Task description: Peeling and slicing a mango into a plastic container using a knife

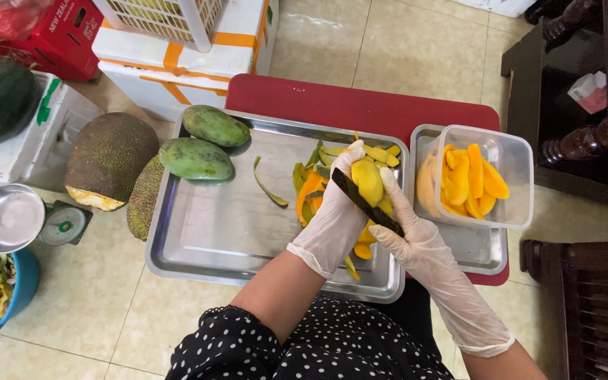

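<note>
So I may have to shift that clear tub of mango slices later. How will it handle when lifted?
The clear plastic tub looks thin-walled, so it may flex if squeezed. It holds only a modest pile of mango slices, so it is probably fairly light. It has no lid on, and the slices lean loosely, so tilting it would likely make them slide.

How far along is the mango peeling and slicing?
Done: orange slices fill the clear plastic container, and peels lie on the steel tray. In hand: the left hand holds a peeled mango; the right hand works a dark knife. Left: two green mangoes.
</note>
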